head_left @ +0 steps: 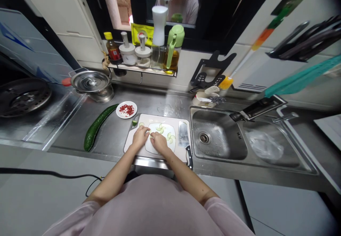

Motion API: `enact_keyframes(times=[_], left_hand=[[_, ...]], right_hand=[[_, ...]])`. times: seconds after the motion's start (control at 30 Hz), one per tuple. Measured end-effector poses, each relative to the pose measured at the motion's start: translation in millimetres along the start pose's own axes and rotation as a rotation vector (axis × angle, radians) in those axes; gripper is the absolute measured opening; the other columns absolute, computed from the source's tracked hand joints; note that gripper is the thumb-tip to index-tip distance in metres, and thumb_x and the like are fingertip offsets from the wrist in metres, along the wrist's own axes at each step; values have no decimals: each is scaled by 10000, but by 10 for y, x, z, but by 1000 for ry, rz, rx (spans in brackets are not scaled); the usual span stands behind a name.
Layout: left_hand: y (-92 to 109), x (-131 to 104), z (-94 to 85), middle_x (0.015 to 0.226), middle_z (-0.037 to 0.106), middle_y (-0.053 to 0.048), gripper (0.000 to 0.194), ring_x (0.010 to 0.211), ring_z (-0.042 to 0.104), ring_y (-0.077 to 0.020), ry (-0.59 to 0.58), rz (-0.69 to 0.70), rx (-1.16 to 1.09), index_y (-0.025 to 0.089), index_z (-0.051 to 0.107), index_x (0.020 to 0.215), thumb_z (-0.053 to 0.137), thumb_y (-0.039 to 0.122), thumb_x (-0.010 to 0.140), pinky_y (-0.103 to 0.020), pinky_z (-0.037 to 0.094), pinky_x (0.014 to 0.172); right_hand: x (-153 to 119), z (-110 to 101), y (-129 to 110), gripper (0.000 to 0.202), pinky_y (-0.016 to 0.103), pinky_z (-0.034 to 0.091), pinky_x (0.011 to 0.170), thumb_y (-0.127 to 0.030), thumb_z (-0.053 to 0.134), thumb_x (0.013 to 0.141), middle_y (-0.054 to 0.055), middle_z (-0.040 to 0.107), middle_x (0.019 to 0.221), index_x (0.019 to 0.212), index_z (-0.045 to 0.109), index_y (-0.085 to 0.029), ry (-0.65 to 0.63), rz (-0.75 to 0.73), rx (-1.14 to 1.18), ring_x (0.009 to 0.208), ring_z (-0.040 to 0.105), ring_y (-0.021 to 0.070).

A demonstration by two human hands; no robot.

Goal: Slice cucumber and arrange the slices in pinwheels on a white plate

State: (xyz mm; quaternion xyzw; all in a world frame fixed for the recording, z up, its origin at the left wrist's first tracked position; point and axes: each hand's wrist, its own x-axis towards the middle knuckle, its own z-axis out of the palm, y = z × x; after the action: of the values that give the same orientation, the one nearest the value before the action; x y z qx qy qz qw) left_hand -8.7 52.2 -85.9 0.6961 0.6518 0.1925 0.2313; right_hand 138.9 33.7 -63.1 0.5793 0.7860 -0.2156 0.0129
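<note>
Curling close together over the left side of a white plate (151, 148), the left hand (140, 137) and right hand (159, 142) have bent fingers, thumbs near the fingertips; whether they pinch a slice cannot be told. Pale green slices (171, 137) lie in fanned clusters beyond and to the right of the right fingers. A knuckle brushing them could break the fans, and damp slices might cling to the skin. Farther right, a knife (183, 133) lies on the cutting board (145, 118); a forearm bump could shift its black handle.
</note>
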Motion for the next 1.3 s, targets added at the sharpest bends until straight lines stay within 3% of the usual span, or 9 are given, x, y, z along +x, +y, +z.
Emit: enact_keyframes(times=[1.3], left_hand=[[7,-53,-46,996,591,-52,237,899,602,-176,-31,-1,-13,222,702,1044,571,230,847,-277,468,808]], right_hand=[[-32,47,-25,290,278,425,778,-253,406,953,73,630,1120,1188,568,-205,22,0,64,999,586,191]])
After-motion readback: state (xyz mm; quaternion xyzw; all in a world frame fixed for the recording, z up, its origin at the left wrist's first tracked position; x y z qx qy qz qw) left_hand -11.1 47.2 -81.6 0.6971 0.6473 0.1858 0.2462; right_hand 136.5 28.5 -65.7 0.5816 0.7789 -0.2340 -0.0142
